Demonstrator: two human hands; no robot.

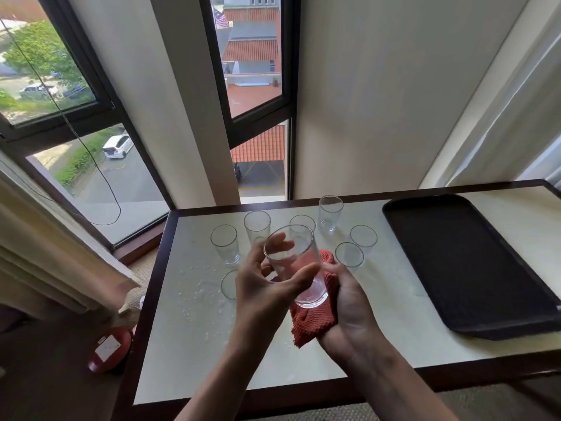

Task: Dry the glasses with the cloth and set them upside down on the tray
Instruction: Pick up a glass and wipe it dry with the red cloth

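Item in hand: one clear glass, tilted over the worktop, mouth toward 11 o'clock, base toward 5 o'clock. The left grip is clasped round its wall, thumb on the near side, apparently to steady or turn it. The right grip clutches the red cloth and cups it against the base, evidently to wipe there. Awaiting drying, by judgement: seven upright glasses, mouths up, in an arc from 9 to 2 o'clock of the held one. Black tray: at 3 o'clock, well apart, no glass on it yet. Surface: pale top, dark wooden edge, water droplets at 9 o'clock. Room: windows at 12 o'clock over a street; cream curtain at 9 o'clock; red labelled object on the floor at 8 o'clock.
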